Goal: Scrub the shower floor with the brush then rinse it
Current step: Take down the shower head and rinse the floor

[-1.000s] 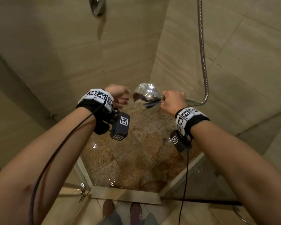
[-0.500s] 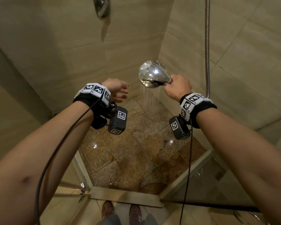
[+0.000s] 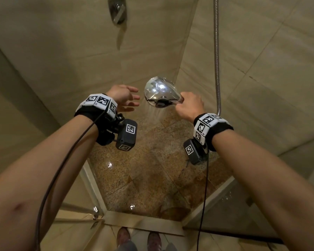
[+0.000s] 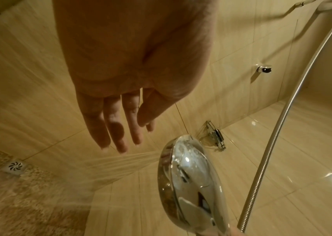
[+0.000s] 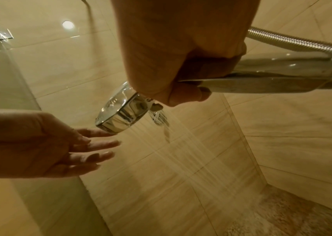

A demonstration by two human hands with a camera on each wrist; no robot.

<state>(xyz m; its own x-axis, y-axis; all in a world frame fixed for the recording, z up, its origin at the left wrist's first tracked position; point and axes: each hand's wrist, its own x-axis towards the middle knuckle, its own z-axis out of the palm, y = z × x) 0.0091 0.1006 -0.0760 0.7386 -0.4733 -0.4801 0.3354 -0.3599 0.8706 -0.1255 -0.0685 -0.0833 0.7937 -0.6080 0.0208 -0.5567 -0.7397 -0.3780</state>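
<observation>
My right hand grips the handle of a chrome shower head, seen also as the shower head and shower head. Its face points down and water sprays onto the speckled brown shower floor. My left hand hangs open just left of the head with straight fingers, holding nothing; in the right wrist view the left hand sits beside the spray. My right hand wraps the handle. No brush shows in any view.
A metal hose runs up the right wall. A chrome tap is on the back wall. A floor drain sits at the wall's foot. Glass panels and a raised sill bound the floor; my feet stand outside.
My right hand raised the shower head from low near the floor and turned its face downward; water now sprays onto the floor. My left hand rose too and stayed open.
</observation>
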